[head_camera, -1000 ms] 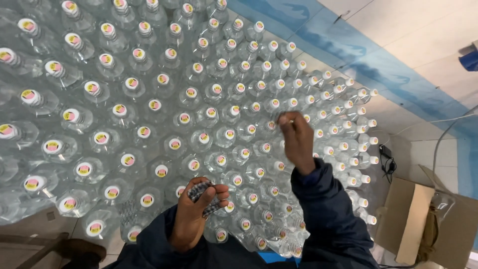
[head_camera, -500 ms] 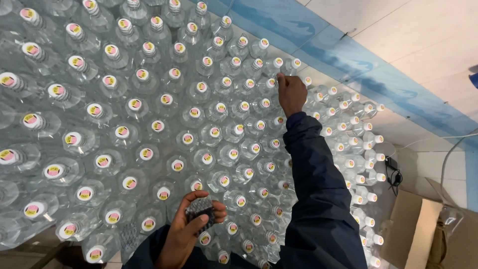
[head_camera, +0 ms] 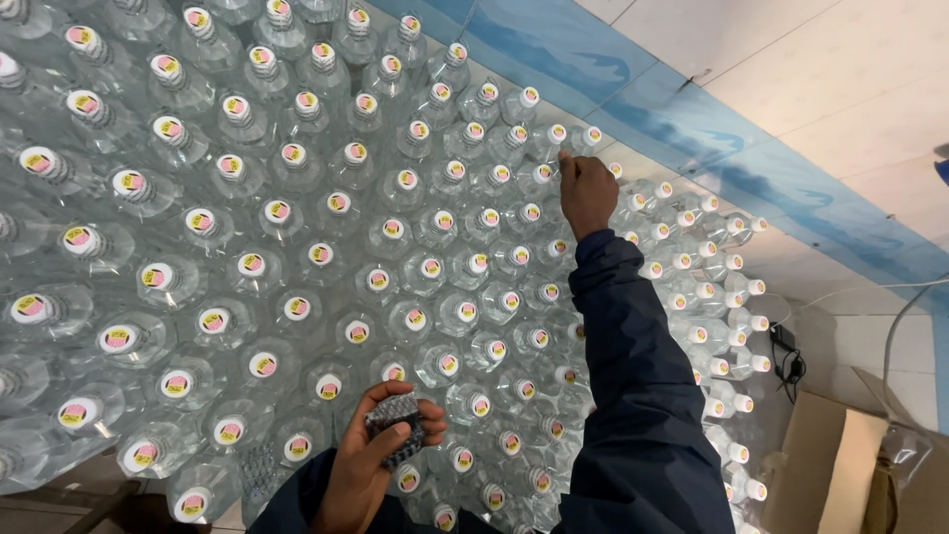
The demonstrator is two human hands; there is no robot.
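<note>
The right hand (head_camera: 587,193) pinched at the white cap (head_camera: 558,133) of a clear bottle at the far edge of the packed bottles (head_camera: 326,257); the left hand (head_camera: 368,463), near their front edge, curled around a sticker strip (head_camera: 397,425); pressing squarely on the cap seemed wise.

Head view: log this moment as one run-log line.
left hand: holds sticker strip | right hand: fingertips at plain white cap, far row | clear bottles: mostly stickered caps
</note>
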